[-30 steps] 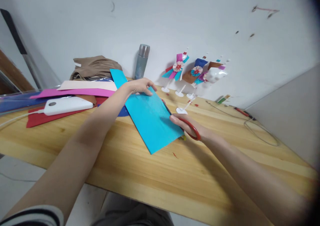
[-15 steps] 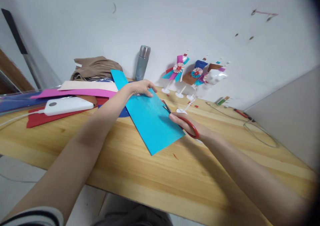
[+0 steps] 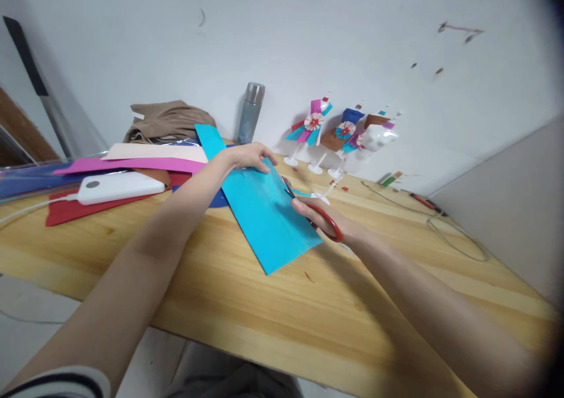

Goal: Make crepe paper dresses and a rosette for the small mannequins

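Note:
A bright turquoise sheet [image 3: 264, 222], paper or thin foam, lies at a slant over the table's middle. My left hand [image 3: 255, 156] grips its far right edge, thumb on top and fingers over the side. In my right hand [image 3: 315, 210] are scissors [image 3: 331, 225] with red handles, their dark blades at the sheet's right edge. Beyond the blades shows a small turquoise strip [image 3: 302, 192]. How far the blades are apart is hard to make out.
Coloured sheets [image 3: 132, 164] and a white power bank [image 3: 121, 188] with a cable lie on the left. Behind stand brown cloth [image 3: 170, 119], a steel flask [image 3: 251, 113] and several small decorated figures on white stands [image 3: 291, 161]. A cord [image 3: 453, 242] runs at right.
My right hand and the scissors have moved slightly left along the sheet's right edge. A turquoise strip now shows beyond the blades. My left hand has stayed in place.

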